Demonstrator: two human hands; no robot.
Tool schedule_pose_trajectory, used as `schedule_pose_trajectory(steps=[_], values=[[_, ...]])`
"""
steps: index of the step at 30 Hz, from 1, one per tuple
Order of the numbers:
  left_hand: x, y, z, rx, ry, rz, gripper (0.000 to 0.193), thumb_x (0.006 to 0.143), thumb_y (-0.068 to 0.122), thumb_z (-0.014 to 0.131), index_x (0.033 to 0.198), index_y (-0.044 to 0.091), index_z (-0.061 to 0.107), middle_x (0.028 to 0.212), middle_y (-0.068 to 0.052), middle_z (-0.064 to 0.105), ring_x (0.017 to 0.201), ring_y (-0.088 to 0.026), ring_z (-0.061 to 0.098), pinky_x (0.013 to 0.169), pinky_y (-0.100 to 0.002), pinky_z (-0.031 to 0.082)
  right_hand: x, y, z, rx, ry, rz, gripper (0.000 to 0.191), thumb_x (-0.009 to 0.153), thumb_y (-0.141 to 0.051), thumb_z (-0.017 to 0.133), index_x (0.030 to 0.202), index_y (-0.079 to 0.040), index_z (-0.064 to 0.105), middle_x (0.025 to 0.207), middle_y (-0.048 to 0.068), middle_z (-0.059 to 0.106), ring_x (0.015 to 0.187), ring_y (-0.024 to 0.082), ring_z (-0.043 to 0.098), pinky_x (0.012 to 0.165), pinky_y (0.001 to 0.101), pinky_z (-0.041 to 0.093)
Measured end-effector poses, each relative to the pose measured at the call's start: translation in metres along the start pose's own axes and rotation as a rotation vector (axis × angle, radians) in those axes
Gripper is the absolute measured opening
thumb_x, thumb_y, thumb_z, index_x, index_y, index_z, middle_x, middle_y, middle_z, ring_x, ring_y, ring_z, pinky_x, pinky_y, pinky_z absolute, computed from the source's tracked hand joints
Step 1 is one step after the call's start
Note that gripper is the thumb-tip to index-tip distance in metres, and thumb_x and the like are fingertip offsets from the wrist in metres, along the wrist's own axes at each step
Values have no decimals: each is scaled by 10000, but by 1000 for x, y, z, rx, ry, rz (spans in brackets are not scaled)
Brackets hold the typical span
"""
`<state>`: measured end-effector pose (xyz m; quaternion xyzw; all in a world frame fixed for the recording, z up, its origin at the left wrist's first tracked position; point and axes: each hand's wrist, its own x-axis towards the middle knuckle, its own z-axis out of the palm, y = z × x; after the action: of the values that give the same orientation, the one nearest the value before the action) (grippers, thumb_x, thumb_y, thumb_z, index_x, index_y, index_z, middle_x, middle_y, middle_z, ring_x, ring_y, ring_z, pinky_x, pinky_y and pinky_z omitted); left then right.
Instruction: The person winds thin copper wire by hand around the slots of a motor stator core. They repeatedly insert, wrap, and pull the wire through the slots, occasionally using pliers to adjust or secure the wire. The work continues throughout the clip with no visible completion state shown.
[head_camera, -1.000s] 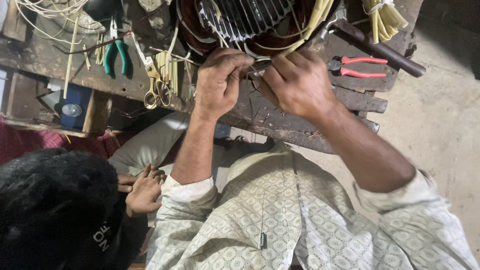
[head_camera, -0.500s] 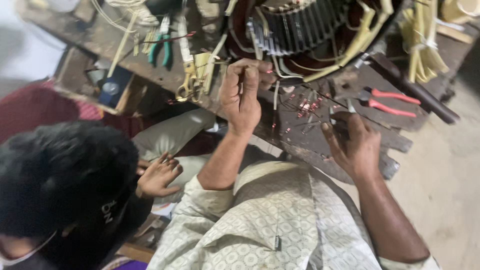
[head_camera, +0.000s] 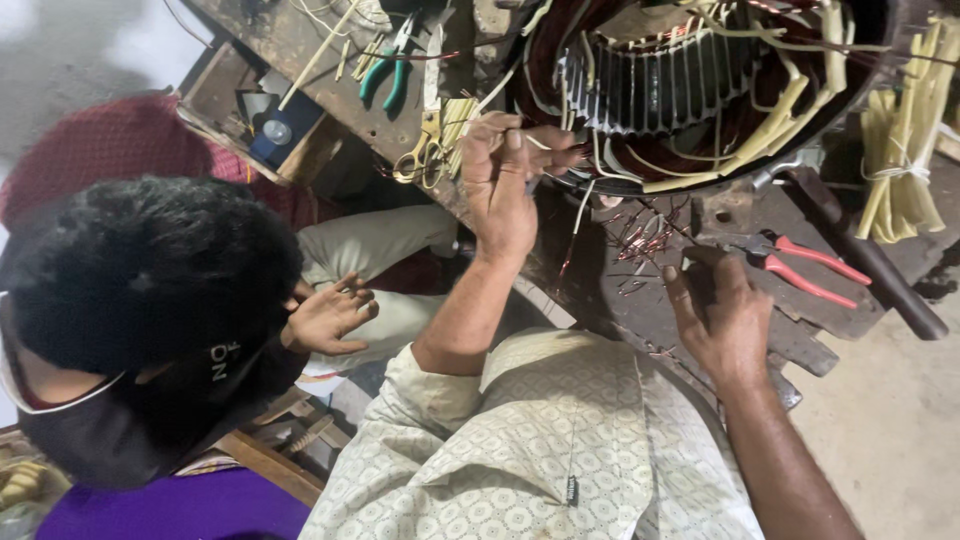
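At far left, a seated co-worker's hand rests open below the counter. Green-handled pliers and yellow scissors lie just left of the person's left hand, whose fingertips pinch thin wire ends at the rim of the motor stator. Loose copper wire scraps lie between the hands. The right hand presses flat, fingers spread, holding nothing, just beside red-handled pliers. Yellow sleeving bundle lies far right.
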<state>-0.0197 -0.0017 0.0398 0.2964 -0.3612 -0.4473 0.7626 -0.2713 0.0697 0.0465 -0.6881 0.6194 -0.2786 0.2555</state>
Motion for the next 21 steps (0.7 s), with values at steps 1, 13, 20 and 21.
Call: schedule_pose_trajectory(steps=[1,13,20,21], values=[[0,0,0,51,-3,41,152,1154,209,517,1268,109,530,1069,-143,743,875,-248,765,772,-336,624,1,1,-1,17,17,-31,288,987,-216,735,1159,5,666,913,175,729,791,283,731,730,387,568],[-3,19,-1,48,-36,104,148,1124,162,604,1237,66,616,1223,-156,707,987,-274,758,854,-420,658,11,5,-12,132,68,-108,139,1023,21,588,1113,-34,680,965,136,721,828,213,688,687,335,554],[-38,23,3,-14,-78,-142,216,1160,213,598,1245,15,619,1076,-160,710,817,-247,748,660,-384,659,19,-17,-20,156,79,-205,131,1052,19,580,1099,-42,686,903,81,719,779,161,679,647,301,541],[-40,27,1,9,-178,-194,251,1215,225,587,1233,-19,642,1014,-180,726,791,-245,745,660,-384,661,21,-20,-23,145,110,-189,130,1050,16,579,1112,-27,685,896,83,708,777,159,665,660,300,529]])
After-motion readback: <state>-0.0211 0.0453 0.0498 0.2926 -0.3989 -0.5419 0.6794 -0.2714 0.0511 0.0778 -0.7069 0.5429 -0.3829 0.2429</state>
